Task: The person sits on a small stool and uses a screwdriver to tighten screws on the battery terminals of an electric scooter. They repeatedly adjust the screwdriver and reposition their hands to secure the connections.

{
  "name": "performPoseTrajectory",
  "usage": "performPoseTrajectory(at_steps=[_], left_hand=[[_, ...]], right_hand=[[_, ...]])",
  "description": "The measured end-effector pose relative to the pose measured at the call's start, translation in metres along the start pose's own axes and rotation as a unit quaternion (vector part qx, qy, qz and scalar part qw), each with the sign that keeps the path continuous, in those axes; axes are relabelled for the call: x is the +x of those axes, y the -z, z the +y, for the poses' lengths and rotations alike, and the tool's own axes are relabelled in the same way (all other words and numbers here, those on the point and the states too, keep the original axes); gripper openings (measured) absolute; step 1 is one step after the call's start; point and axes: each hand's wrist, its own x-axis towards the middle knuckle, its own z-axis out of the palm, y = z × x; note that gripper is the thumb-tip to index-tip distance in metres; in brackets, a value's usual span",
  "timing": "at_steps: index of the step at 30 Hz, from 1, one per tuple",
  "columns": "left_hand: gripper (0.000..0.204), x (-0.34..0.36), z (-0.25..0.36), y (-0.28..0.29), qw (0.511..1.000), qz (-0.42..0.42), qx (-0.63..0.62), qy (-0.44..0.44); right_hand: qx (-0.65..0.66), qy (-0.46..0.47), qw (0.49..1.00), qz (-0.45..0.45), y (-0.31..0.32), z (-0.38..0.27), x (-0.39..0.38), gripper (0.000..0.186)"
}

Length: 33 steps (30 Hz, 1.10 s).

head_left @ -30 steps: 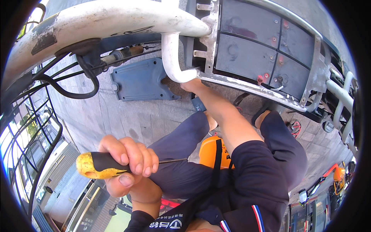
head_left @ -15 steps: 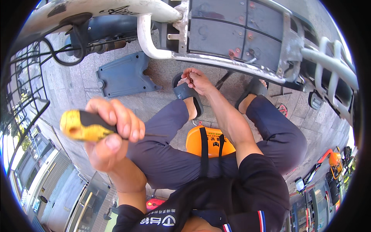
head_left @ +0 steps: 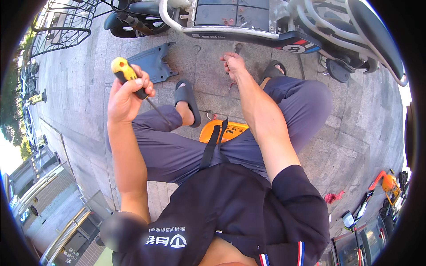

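Observation:
My left hand (head_left: 124, 101) is closed around the yellow-and-black handle of a screwdriver (head_left: 120, 66). Its thin shaft points down and right, over my left thigh. Farther forward, beyond my knees, my right hand (head_left: 234, 65) is held out with its fingers curled together; whatever they hold, if anything, is too small to make out. Just beyond it lies the lower frame rail of a two-wheeled vehicle (head_left: 250, 38), with dark panels (head_left: 230, 14) set in the frame. A grey-blue plastic cover (head_left: 151, 62) rests on the ground between the two hands, farther off.
An orange piece with black straps (head_left: 211, 129) shows between my thighs. At the upper left are a wire basket (head_left: 66, 26) and a wheel (head_left: 137, 29). A red cloth-like scrap (head_left: 333, 197) lies on the paving at the right, near an orange machine (head_left: 390, 186).
The view has tilted back, so more of the vehicle and paving shows. My left hand has moved away from the camera with the screwdriver, whose handle now points up. My right hand remains curled.

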Motion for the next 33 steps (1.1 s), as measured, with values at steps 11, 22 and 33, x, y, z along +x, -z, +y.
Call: performPoseTrajectory(at_steps=[11,22,33], left_hand=[[0.020,-0.103,0.006,0.039,0.996,0.068,-0.033,-0.052],[0.019,0.036,-0.003,0.019,0.986,-0.115,-0.123,0.018],[0.039,0.153,-0.051,-0.129,0.758,-0.475,0.447,-0.013]], right_hand=[[-0.011,-0.024,0.997,-0.074,-0.006,-0.001,-0.014,0.021],[-0.141,0.081,0.981,-0.104,0.024,-0.142,-0.055,0.017],[-0.500,0.306,0.797,0.141,0.015,-0.270,0.034,0.020]])
